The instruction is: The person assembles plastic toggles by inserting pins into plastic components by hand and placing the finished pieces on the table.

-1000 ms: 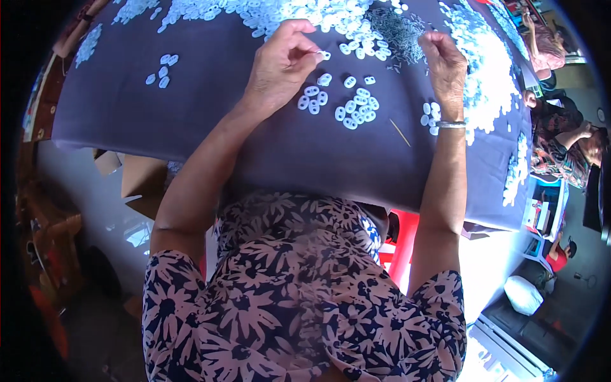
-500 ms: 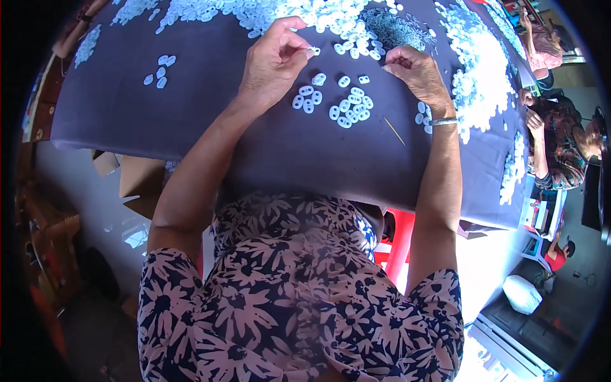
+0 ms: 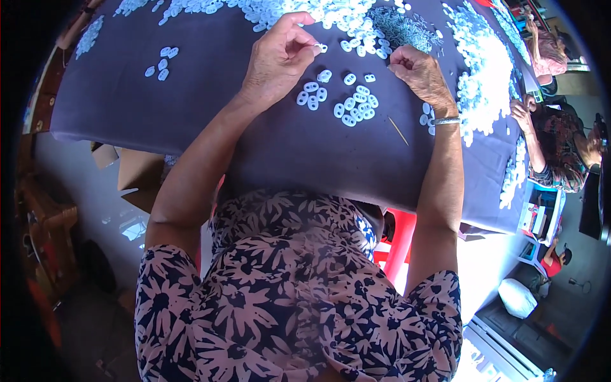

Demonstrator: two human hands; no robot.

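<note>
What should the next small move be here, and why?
Probably bring the right hand toward the small white rounded plastic-looking piece: the left hand pinches it, while the right hand is near the pile of thin grey metallic-looking pins. Whether it holds one is too small to tell.

left hand (image 3: 273, 67) — fingers pinched | right hand (image 3: 421, 75) — fingers curled

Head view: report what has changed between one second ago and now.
The right hand has moved left and nearer the person, away from the right side of the grey pin pile; whether it holds anything is too small to tell. A co-worker's hand at the right has come toward the table. Unchanged: the left hand pinches a white piece; the thin stick lies in place.
</note>
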